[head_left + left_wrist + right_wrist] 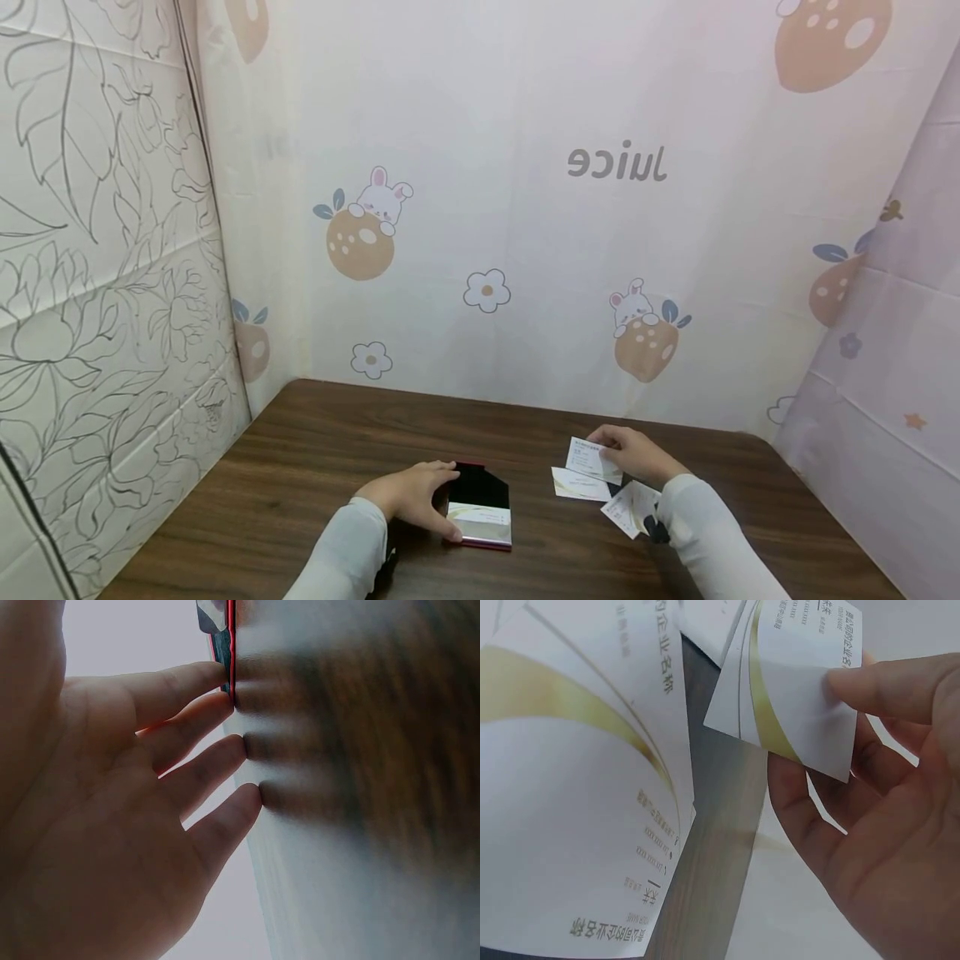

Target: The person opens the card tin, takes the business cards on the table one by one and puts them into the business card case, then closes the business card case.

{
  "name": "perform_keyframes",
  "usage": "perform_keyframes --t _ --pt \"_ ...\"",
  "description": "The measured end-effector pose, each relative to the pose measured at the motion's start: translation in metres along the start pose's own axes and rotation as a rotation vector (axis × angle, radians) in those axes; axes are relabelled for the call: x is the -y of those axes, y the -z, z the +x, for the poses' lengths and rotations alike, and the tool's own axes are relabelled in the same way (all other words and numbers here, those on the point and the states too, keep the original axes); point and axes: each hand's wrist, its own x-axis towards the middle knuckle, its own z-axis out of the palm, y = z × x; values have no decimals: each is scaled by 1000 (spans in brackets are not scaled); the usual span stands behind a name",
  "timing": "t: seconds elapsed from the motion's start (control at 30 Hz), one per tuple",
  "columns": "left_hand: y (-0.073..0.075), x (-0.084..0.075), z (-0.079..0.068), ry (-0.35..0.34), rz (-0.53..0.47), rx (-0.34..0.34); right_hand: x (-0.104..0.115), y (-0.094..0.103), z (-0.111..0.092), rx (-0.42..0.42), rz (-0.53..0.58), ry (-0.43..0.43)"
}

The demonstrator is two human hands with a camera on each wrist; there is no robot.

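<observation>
An opened business card case (480,543) with a dark inner flap and red edges lies on the table, white cards (480,518) inside it. My left hand (416,497) steadies the case at its left side, thumb at the near corner and index finger at the far one. In the left wrist view its other fingertips (251,796) rest against the tabletop. My right hand (633,452) pinches a white business card (802,682) with a gold curve, thumb on its printed face. Below that card lie another business card (577,485) and overlapping cards (626,510) near the right wrist.
The brown wooden table (300,492) reaches back to a printed curtain (487,208) with rabbits and fruit. A line-drawn floral sheet (112,250) hangs along the left, and another curtain (892,333) borders the right side.
</observation>
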Motion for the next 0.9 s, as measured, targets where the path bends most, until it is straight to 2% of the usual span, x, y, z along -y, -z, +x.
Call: perform_keyframes --t 0.27,0.47,0.7,0.9 --pt "1 3 1 -3 12 -3 3 1 -2 26 29 29" --pt "2 4 2 -1 12 0 15 -4 0 36 -23 106" --pt "3 5 4 -3 19 -3 42 -17 5 74 -61 184" --pt "5 5 4 -5 18 2 70 -37 8 102 -69 257"
